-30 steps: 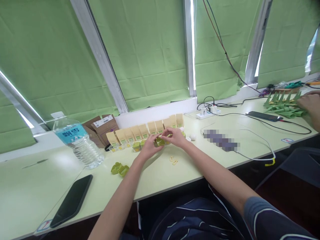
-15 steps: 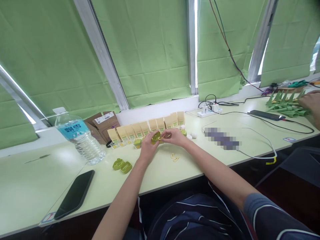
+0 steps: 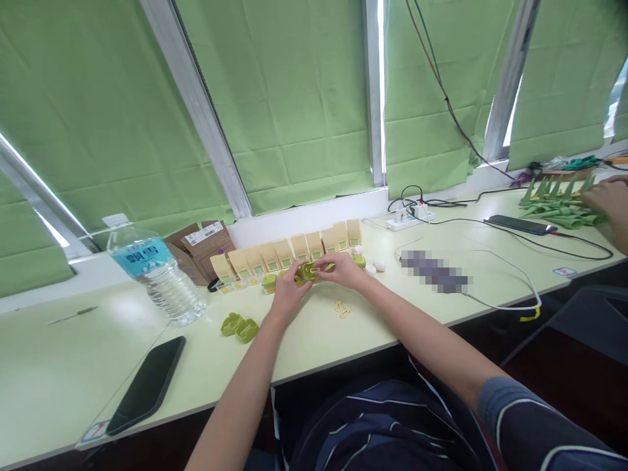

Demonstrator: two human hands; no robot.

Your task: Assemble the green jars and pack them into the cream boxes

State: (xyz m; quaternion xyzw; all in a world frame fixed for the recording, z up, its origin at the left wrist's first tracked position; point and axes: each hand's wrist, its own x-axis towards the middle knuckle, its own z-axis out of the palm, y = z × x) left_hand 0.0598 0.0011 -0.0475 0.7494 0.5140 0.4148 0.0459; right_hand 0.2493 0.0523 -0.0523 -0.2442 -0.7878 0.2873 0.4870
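Left hand (image 3: 286, 290) and right hand (image 3: 343, 269) meeting over a pale green tabletop (image 3: 318, 337), fingers of both pinched around a small open olive-green plastic case (image 3: 307, 271) held just above the surface, in front of a row of upright tan paper packets (image 3: 289, 252). Two small yellow loops (image 3: 342, 309) lying just below the right wrist; another open olive-green case (image 3: 239, 326) resting near the left forearm. Clear plastic water bottle with a blue label (image 3: 152, 271) standing further left beside brown cardboard boxes (image 3: 199, 245), black smartphone (image 3: 147, 383) face down at the near edge. White power strip (image 3: 411, 220) and trailing cables to the right, and at the far right another person's hand (image 3: 608, 199) on a heap of green folded-paper cones (image 3: 557, 203).
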